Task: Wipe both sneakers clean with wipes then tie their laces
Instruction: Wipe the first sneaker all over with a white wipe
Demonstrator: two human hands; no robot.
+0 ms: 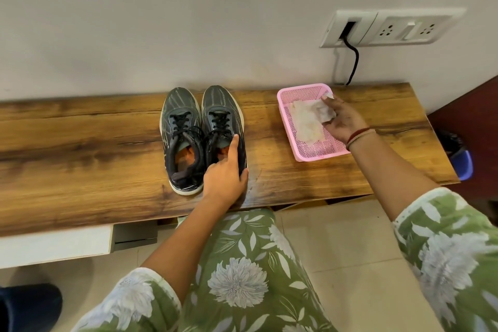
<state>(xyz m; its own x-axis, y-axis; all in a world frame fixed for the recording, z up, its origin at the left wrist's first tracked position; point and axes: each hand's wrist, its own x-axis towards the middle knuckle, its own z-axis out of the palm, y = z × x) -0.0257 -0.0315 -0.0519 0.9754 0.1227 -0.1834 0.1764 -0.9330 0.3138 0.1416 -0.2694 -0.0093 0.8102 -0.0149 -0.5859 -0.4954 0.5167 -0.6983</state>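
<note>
Two dark grey sneakers with white soles stand side by side on the wooden table (80,148), toes to the wall. The left sneaker (181,140) has loose black laces. My left hand (225,175) grips the heel of the right sneaker (221,116), index finger along its collar and thumb on the outer side. To the right sits a pink mesh basket (301,94) with white wipes (307,124) in it. My right hand (341,121) is over the basket and pinches a crumpled white wipe (327,112).
A white socket panel (390,28) with a black cable (354,62) is on the wall above the basket. A blue bin (462,164) stands beyond the table's right end. A dark blue object (27,307) lies on the floor at lower left.
</note>
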